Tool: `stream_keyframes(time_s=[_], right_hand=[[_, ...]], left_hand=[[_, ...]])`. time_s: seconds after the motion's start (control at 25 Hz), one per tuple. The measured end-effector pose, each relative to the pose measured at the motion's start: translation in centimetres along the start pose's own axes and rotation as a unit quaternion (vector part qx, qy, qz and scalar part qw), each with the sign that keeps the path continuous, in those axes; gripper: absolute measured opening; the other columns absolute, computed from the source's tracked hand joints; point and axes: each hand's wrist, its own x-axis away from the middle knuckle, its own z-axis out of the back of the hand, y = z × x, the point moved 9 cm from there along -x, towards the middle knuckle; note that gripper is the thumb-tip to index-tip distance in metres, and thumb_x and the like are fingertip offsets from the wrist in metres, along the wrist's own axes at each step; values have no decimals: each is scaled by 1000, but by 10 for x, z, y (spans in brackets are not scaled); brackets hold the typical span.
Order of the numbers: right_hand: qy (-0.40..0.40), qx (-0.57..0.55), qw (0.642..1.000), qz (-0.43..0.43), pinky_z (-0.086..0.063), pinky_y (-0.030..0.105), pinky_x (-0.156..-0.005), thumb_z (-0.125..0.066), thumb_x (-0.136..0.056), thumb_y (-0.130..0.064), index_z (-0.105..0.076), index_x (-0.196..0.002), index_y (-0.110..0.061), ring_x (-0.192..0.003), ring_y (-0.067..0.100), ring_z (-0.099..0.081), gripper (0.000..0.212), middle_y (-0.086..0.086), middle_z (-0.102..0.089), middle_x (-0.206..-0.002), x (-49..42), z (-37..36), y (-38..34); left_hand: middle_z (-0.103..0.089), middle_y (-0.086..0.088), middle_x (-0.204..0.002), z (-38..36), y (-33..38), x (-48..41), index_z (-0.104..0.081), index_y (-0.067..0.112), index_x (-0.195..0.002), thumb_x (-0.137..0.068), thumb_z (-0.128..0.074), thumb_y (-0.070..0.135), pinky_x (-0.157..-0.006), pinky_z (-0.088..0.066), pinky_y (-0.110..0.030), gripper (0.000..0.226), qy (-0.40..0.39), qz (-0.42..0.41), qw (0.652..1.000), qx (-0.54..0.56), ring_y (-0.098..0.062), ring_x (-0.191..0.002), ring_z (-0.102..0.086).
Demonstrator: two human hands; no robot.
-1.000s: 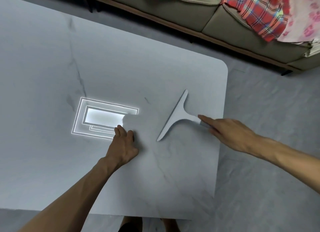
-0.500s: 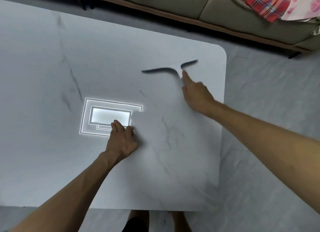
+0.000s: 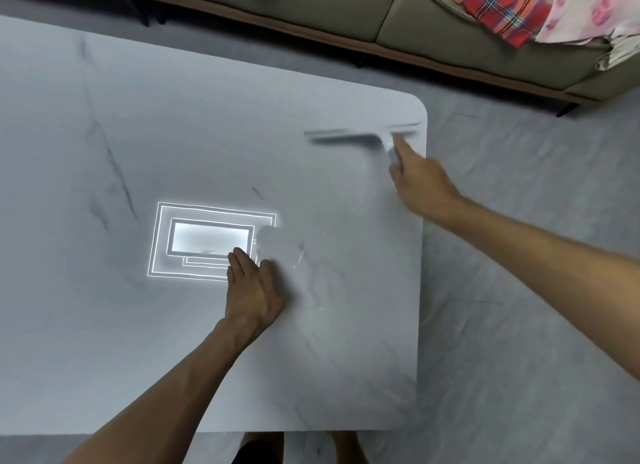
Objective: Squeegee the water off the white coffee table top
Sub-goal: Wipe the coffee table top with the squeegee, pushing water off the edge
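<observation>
The white marble-look coffee table top fills the left and middle of the view. My right hand grips the handle of a white squeegee, whose blade lies blurred across the far right corner, near the rounded edge. Flat on the table, my left hand rests with fingers together beside a bright ceiling-light reflection. Thin wet streaks glint just right of that hand.
A grey sofa runs along the far side, with a red plaid cloth and a pink cloth on it. Grey floor lies to the right of the table. My feet show below the near edge.
My right hand swung the squeegee from the middle right of the table out to the far right corner, turning its blade crosswise. The left hand stayed flat in place.
</observation>
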Motion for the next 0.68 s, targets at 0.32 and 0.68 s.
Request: stream_keyframes(time_s=[0.32, 0.68], right_hand=[[-48, -19, 994, -91, -54, 43, -70, -33, -96, -17, -27, -143, -16, -95, 41, -61, 48, 25, -59, -112, -1, -37, 20], [-105, 19, 992, -62, -47, 32, -61, -33, -100, -29, -21, -150, -19, -73, 31, -64, 52, 14, -65, -82, 112, -53, 26]], left_hand=[[-15, -46, -141, -4, 8, -6, -49, 3, -118, -78, -49, 17, -115, -23, -51, 42, -40, 4, 998, -38, -60, -135, -14], [-27, -37, -131, 2, 10, -5, -61, 7, -113, -79, -46, 20, -108, -34, -44, 39, -33, -7, 998, -47, -51, -126, -28]])
